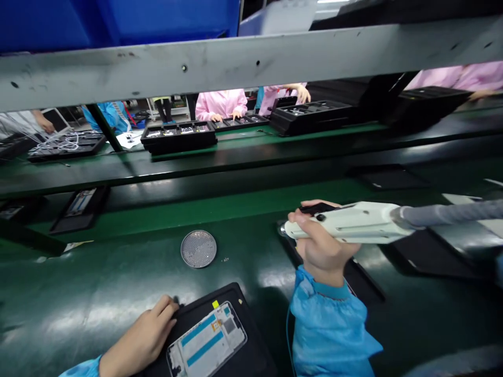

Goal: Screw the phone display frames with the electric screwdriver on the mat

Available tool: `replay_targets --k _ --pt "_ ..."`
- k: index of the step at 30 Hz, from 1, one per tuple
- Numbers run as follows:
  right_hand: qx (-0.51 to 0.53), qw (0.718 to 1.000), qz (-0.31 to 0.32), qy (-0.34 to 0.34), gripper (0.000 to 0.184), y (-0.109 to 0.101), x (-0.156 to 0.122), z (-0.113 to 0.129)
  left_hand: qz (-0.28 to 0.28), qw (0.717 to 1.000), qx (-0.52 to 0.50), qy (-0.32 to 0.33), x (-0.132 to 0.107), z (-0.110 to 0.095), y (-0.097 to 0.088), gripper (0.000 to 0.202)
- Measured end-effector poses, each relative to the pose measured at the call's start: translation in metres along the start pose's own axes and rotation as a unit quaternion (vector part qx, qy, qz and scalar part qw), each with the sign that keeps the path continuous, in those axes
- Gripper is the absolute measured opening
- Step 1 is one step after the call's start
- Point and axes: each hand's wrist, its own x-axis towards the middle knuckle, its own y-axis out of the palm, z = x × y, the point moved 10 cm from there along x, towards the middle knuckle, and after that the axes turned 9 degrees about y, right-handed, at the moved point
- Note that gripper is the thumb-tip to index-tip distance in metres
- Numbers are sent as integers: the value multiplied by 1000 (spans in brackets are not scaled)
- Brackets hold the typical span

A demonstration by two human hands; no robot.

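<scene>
The right hand's (pixel 320 246) grip is wrapped tight around the white power screwdriver (pixel 353 222), fingers curled over its body, thumb side up. The tool lies nearly level above the green tabletop (pixel 98 283), its nose pointing left and its grey hose (pixel 451 212) running off to the right. The left hand (pixel 143 337) rests on the upper left edge of the black tray (pixel 255 351), fingers bent against it; whether that grip clamps the edge cannot be told. 1 phone (pixel 208 340) lies face down in the tray, near the front edge. A round metal dish (pixel 198 248) sits apart, with bare tabletop around it. The right forearm, in a blue sleeve (pixel 330 330), rises steeply.
</scene>
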Motion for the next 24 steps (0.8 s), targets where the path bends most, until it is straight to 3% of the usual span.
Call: replay_targets --k 3,7,12,14,16,18,20,22,24 --pt "61 997 -40 16 17 -13 7 0 -28 997 -70 -36 4 16 -24 27" --pt "49 997 -66 11 16 -22 11 0 -138 979 -79 -130 32 79 -72 33" --pt "5 999 -48 -8 18 -21 14 -1 -217 953 -28 -211 105 160 -127 44" --pt "-17 999 -46 -19 18 -19 15 0 -227 947 -4 -228 134 179 -145 39" --pt "-21 999 -44 -20 19 -19 18 -2 -222 946 32 -234 159 185 -157 36" --pt "-11 999 -42 -13 20 -19 21 -5 -208 950 75 -221 180 174 -155 34" --pt "-3 999 -47 -9 21 -21 24 -6 -182 962 110 -174 201 140 -131 33" --pt "-7 998 -55 -10 20 -26 27 -4 -134 980 123 -84 224 82 -81 27" --pt "-12 997 -72 -14 22 -36 27 1 -62 991 112 43 241 3 -11 21"
